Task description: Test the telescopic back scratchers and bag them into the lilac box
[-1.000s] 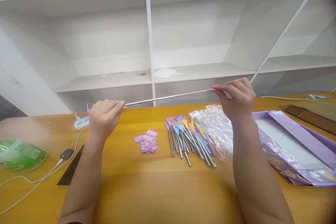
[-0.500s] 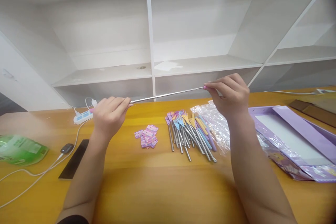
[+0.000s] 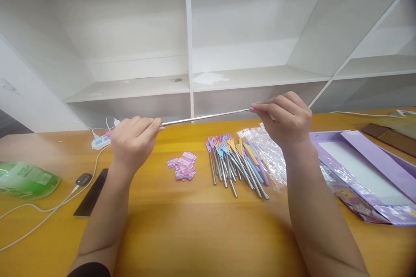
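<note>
A thin silver telescopic rod [image 3: 208,117] is stretched out in the air between my two hands. My left hand [image 3: 134,140] is closed round its thicker end, with a bit of pink showing past the fist. My right hand [image 3: 284,117] pinches the small pink tip at the other end. Below the rod lies a pile of silver rods with purple, blue and yellow hand-shaped heads [image 3: 222,151]. Several foam-like coloured tubes [image 3: 251,158] rest beside them. Small pink printed cards [image 3: 185,165] are heaped to the left of the pile.
Clear plastic bags [image 3: 271,156] and an open purple box [image 3: 367,138] lie to the right. On the left are a green pouch [image 3: 29,179], a black phone-like slab [image 3: 91,194], white cables and a power strip [image 3: 101,141]. White shelving [image 3: 260,84] stands behind the table.
The camera view has shifted slightly. Both hands keep their hold on the stretched rod, and a little more pink shows beyond my left fist.
</note>
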Available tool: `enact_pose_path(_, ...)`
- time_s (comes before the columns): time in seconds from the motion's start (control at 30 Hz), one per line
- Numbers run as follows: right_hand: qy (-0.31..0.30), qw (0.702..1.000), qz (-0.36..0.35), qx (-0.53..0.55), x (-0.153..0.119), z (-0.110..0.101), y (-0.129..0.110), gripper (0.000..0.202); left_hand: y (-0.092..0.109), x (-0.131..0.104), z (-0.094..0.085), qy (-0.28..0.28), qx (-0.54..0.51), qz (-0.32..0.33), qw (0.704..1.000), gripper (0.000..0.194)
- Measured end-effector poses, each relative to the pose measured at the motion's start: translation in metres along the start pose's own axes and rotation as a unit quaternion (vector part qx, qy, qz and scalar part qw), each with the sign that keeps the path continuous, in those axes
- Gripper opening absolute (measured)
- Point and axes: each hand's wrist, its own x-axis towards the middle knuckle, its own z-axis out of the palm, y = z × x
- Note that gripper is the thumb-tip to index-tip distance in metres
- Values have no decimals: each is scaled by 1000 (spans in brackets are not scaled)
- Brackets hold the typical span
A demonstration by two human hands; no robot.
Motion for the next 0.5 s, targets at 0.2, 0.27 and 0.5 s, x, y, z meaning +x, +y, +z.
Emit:
enact_pose_path(0.2, -28, 983, -178, 47, -2, 21, -99, 14, 63, -3, 20, -19, -65, 30, 997, 9)
enact_pose_path(0.27, -31, 982, -177, 53, -2, 25, -121, 14, 72, -3, 24, -31, -81, 33, 996, 7)
enact_pose_path(0.5, -35, 984, -170, 32, 0, 28, -120, 18, 64, 0, 24, -40, -93, 50, 994, 7)
